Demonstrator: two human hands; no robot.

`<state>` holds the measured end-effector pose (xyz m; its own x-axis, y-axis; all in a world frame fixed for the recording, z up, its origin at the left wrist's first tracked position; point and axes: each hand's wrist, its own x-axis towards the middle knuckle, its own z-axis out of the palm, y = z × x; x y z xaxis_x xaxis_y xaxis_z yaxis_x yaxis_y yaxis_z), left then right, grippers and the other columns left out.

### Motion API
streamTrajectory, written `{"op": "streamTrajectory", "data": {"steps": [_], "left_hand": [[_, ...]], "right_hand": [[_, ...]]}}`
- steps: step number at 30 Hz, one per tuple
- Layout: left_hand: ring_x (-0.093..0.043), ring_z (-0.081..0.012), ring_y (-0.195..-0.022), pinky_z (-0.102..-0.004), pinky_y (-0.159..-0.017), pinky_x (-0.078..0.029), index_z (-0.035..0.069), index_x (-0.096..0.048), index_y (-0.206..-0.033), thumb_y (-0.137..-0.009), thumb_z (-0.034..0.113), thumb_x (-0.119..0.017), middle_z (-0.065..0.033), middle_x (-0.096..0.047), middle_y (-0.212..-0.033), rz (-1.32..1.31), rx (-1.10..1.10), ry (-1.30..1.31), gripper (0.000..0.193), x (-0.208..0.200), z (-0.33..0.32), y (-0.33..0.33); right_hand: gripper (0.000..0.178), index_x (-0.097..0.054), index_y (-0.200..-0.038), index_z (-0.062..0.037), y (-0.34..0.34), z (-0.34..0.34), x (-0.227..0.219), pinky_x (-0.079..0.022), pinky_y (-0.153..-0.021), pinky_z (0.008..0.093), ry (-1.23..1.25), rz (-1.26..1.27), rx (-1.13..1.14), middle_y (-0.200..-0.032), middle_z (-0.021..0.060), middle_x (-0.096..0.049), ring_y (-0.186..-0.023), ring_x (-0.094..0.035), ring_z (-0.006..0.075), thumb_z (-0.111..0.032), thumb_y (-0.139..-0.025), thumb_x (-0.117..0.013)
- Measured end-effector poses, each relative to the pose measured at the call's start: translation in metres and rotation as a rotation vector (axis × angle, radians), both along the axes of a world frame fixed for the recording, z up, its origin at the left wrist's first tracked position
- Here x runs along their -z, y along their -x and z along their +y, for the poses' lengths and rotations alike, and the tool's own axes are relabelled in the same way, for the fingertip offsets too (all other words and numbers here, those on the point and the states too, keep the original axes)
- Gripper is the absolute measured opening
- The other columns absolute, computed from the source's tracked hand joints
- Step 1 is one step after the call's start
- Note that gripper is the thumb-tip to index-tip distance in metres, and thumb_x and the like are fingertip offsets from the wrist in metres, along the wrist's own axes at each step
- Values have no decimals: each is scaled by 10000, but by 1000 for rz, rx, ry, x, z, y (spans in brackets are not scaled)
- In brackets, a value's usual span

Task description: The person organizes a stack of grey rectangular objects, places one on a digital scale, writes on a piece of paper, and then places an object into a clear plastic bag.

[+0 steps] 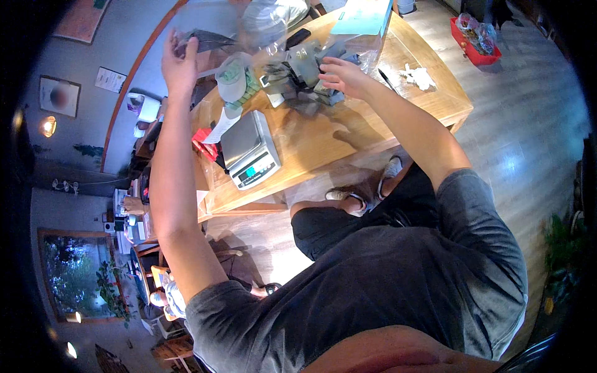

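Across the far side of the wooden table [323,129], a loose heap of small packets [301,67], dark grey-green and silvery, some with a glossy sheen; blurred, stacked at odd angles. Right hand [345,76] at the heap's right edge, fingers apart and slightly bent; whether they touch a packet, cannot tell. Left hand [180,55] raised to the left of the heap, fingers curled, thumb near the fingertips, at the edge of some clear plastic [214,18]; a pinch on it looks likely, but blur hides the contact. Plastic itself see-through, faintly grey, smeared by motion.

Between the hands, left of the heap: a clear container [231,79] with pale green packets [250,87] in a row beside it. Nearer the person, a silver-topped scale [245,140], its display [251,171] lit blue-cyan; small print on the front panel around it. Left of the scale, a white paper strip [222,127] and a red item [204,143].

Lettering on the packets: lost to blur. On the wall, a white notice [110,79] bears fine lines of print, too small to read. Black pen [386,79] and crumpled white tissue [420,78] to the right.
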<state>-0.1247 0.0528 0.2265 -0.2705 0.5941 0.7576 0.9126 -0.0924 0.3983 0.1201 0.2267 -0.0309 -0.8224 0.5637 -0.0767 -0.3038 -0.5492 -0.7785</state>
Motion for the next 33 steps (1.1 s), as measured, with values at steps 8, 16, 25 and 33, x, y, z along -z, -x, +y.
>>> {"op": "streamTrajectory", "data": {"steps": [8,16,25,33], "left_hand": [[-563,-247,-1184,-361,-986,-468,31,-370,-1462,-927,185,-689,-191,-543,-1338,-377,119,-174,642,-15,-47,-6],[-594,-181,-1060,-308,-845,-512,64,-379,-1467,-950,281,-668,-108,-589,-1252,-668,136,35,631,10,-68,-14],[-585,-155,-1043,-310,-864,-494,102,-449,-1445,-974,434,-593,-76,-585,-1298,-610,33,341,594,-18,-44,-12],[-597,-141,-988,-290,-841,-474,104,-481,-1434,-957,475,-600,-83,-648,-1203,-119,82,469,615,-56,-5,-33]], "right_hand": [[573,-388,-1448,-51,-10,-2,-12,-499,-956,362,-93,44,75,-1335,106,-545,-1201,-558,226,-246,-965,-626],[348,-548,-1320,-78,-9,-12,-51,-509,-912,349,-170,138,110,-1194,52,-612,-1066,-603,178,-236,-1010,-554],[199,-581,-1059,-37,1,-15,-38,-526,-829,355,-37,169,128,-997,77,-630,-904,-619,177,-204,-960,-623],[333,-523,-1118,-13,21,-35,-26,-484,-1003,445,309,228,-23,-1156,158,-601,-1118,-575,324,-273,-937,-627]]}}
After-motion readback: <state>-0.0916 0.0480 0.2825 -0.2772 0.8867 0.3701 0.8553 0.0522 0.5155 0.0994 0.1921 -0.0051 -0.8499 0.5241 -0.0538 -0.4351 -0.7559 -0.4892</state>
